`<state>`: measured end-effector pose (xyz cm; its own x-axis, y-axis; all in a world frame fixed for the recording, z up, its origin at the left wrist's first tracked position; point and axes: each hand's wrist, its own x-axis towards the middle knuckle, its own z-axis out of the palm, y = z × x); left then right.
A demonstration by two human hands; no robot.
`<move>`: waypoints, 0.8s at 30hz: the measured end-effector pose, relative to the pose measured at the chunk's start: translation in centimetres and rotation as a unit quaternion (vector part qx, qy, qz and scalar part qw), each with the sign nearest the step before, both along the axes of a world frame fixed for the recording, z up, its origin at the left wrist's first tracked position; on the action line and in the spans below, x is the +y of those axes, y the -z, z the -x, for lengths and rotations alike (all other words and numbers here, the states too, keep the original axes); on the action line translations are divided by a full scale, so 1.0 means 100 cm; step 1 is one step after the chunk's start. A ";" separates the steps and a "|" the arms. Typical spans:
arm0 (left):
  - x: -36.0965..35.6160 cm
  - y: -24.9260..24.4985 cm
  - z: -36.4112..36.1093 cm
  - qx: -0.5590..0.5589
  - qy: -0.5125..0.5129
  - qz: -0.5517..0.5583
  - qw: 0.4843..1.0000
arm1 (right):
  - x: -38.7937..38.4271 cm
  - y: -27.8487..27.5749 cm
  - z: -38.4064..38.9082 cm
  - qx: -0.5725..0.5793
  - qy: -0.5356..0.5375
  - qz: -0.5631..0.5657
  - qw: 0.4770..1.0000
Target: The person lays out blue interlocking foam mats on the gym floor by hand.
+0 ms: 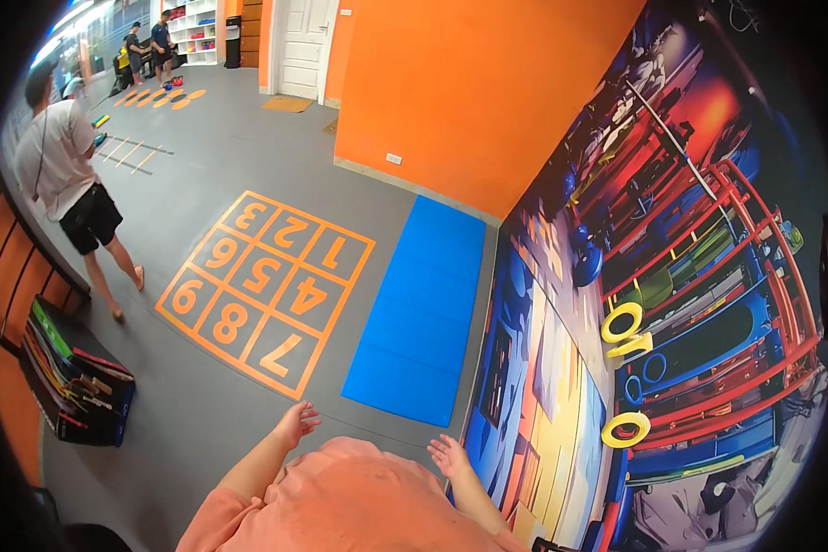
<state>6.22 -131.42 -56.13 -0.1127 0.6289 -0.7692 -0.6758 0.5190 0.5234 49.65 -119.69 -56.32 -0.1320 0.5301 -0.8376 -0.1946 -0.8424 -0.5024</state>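
Note:
Both of my hands are raised in front of my orange shirt [359,497] and hold nothing. My left hand [298,424] is up with its fingers apart, over the grey floor just below the orange number grid [265,285]. Fingers spread, my right hand [447,455] is near the bottom end of the blue mat [420,313], without visible contact. The grid shows the digits 1 to 9 in squares on the floor. The mat lies flat alongside it, close to the painted wall.
A person [64,166] in a white top stands at left, near a black box [92,405] of thin flat items. On the right is a red metal rack [773,359] with yellow rings [626,430]. Farther back are floor ladder markings [133,154], a white door [301,46] and more people.

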 end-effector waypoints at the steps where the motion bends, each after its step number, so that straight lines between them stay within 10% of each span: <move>1: -0.001 -0.004 -0.006 0.009 0.001 0.002 1.000 | 0.000 -0.005 -0.002 -0.001 -0.009 -0.001 1.000; 12: -0.094 -0.046 -0.102 0.036 -0.252 -0.043 0.966 | 0.008 -0.107 0.034 -0.001 -0.282 -0.198 0.939; 24: -0.335 -0.055 -0.235 0.068 -0.563 0.012 0.824 | -0.102 -0.130 0.085 0.082 -0.566 -0.152 0.806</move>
